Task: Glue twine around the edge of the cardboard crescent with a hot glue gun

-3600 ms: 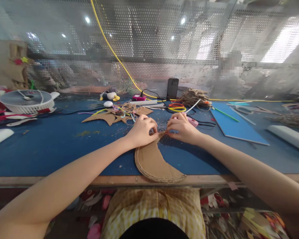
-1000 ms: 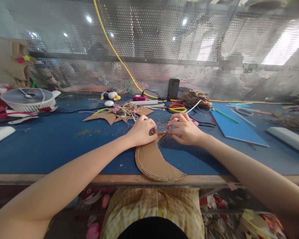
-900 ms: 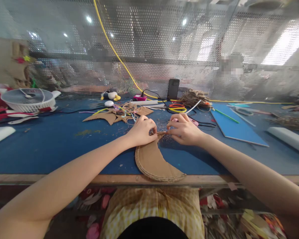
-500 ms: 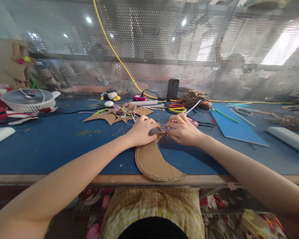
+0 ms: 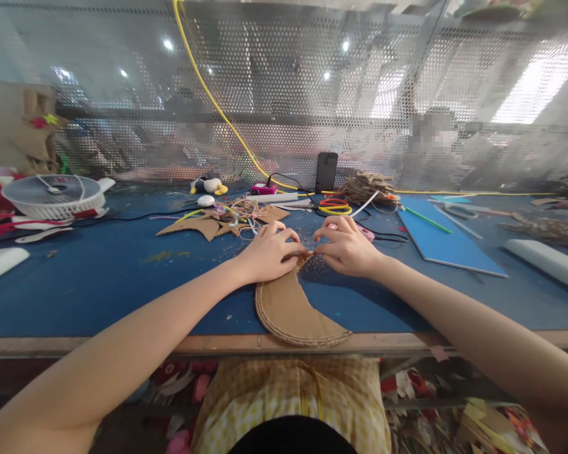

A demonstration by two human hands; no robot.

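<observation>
A crescent-shaped piece of cardboard [image 5: 296,306] lies on the blue table, its lower tip over the front edge. Rows of what looks like brown twine [image 5: 267,313] run along its outer curve. My left hand [image 5: 269,252] is closed around the upper tip, covering part of it. Fingers of my right hand [image 5: 344,247] are pinched together at the very end of that tip, close to my left fingertips. A thin brown strand seems to be between them, but it is mostly hidden. Behind my right hand a pink tool [image 5: 366,233] lies partly covered.
Cardboard cut-outs [image 5: 194,227] and tangled cords lie at back left. A dark phone [image 5: 326,171] stands upright near the perforated screen, beside a twine bundle [image 5: 366,187]. A blue board [image 5: 445,239] with a green stick is on the right. A white round fan [image 5: 52,192] lies far left.
Both hands stay at the upper tip, with the fingers shifting slightly. My left fingers sit a little closer over the tip. The cardboard stays in place.
</observation>
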